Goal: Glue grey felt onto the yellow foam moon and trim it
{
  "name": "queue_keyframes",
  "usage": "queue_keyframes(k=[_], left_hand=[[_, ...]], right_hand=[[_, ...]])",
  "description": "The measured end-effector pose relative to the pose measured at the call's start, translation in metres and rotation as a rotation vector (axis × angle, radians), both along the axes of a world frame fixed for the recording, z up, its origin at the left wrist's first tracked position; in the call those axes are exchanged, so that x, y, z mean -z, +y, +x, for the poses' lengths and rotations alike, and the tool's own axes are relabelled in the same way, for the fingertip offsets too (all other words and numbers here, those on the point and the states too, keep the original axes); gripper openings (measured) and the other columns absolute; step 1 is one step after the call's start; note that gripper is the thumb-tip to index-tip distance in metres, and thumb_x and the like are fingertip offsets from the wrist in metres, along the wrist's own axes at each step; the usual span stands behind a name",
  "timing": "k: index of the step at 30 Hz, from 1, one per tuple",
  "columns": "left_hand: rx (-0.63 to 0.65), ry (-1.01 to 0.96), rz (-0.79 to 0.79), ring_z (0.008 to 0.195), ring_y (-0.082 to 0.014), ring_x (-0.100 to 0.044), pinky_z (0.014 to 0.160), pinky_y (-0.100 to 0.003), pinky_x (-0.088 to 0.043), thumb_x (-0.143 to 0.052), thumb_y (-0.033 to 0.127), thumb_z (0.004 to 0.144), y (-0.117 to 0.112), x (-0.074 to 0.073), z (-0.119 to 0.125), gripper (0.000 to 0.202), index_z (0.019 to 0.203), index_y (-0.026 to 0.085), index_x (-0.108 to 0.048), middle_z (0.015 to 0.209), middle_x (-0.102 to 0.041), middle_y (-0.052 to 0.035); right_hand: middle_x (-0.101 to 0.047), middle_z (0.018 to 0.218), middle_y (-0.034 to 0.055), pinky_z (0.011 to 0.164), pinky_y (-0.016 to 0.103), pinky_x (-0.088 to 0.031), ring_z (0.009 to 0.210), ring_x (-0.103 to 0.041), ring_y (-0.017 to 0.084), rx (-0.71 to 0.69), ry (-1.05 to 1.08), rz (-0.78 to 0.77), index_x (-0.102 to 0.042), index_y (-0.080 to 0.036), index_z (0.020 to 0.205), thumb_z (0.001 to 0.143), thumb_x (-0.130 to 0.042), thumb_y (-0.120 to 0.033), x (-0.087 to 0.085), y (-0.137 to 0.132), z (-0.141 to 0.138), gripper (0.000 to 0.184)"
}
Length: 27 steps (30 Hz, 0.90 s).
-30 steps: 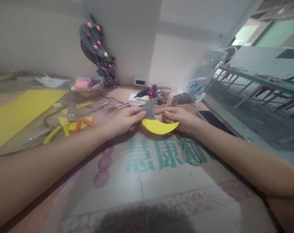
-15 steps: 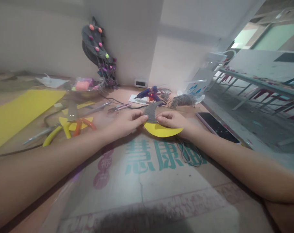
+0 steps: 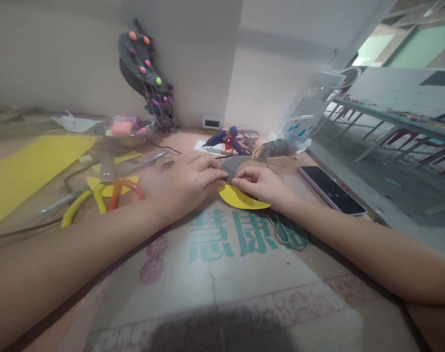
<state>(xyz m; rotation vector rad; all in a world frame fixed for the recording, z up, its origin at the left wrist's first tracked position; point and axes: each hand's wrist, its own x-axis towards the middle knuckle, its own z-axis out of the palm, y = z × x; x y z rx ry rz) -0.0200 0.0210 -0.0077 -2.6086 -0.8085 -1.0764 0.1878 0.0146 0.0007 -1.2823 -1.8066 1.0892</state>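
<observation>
A yellow crescent cut-out (image 3: 240, 198) lies on the cardboard sheet (image 3: 222, 274), its upper half wrapped in grey yarn (image 3: 233, 165). My left hand (image 3: 182, 183) pinches the wrapped part from the left, fingers closed on it. From the right, my right hand (image 3: 261, 183) pinches the same spot with thumb and fingertips. Both hands meet at the grey wrapping, and the yellow tip pokes out under my right hand.
A blue glue gun (image 3: 222, 139) and a grey yarn bundle (image 3: 277, 146) lie behind the hands. A phone (image 3: 330, 189) rests at the right. Pliers with yellow and orange handles (image 3: 98, 195), yellow sheets (image 3: 28, 166) and a decorated grey hanging (image 3: 142, 68) are on the left.
The crescent has been lowered flatter onto the cardboard. My hands have closed in together over the grey wrapped part, hiding more of it.
</observation>
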Motion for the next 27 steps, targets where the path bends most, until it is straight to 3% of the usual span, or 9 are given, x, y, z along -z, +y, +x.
queue_keyframes(k=[5,21,24,27], left_hand=[[-0.013,0.064,0.098,0.091,-0.0218,-0.052,0.080,-0.038,-0.038,-0.052,0.026,0.091,-0.001,0.002,-0.004,0.019,0.099,0.024,-0.069,0.093,-0.067,-0.0047],[-0.091,0.123,0.091,0.089,-0.0214,-0.052,0.081,-0.038,-0.038,-0.048,0.027,0.091,-0.004,0.001,0.006,0.017,0.085,0.021,-0.062,0.089,-0.064,-0.0050],[-0.140,0.054,-0.040,0.088,-0.0216,-0.052,0.080,-0.037,-0.039,-0.043,0.024,0.092,-0.004,0.003,0.010,0.014,0.088,0.018,-0.055,0.090,-0.060,-0.0071],[-0.200,-0.270,-0.252,0.082,-0.0187,-0.050,0.074,-0.033,-0.038,-0.038,0.025,0.094,0.000,0.004,0.006,0.012,0.091,0.019,-0.048,0.087,-0.055,-0.0043]], right_hand=[[-0.042,0.056,-0.0058,0.043,0.021,-0.023,0.048,-0.035,0.007,-0.040,0.008,0.008,-0.058,-0.018,0.075,0.071,-0.067,-0.050,0.006,0.002,0.001,0.034],[-0.042,0.053,-0.0054,0.042,0.021,-0.023,0.047,-0.035,0.007,-0.053,-0.115,0.134,-0.058,-0.018,0.072,0.078,-0.060,-0.044,0.005,-0.001,-0.001,0.026],[-0.043,0.056,-0.0049,0.044,0.021,-0.025,0.048,-0.035,0.007,-0.070,-0.095,0.143,-0.057,-0.018,0.072,0.078,-0.060,-0.043,0.006,0.000,0.000,0.026],[-0.044,0.057,-0.0049,0.044,0.021,-0.025,0.049,-0.037,0.007,-0.062,-0.044,0.095,-0.057,-0.018,0.075,0.078,-0.061,-0.042,0.007,0.002,0.000,0.025]])
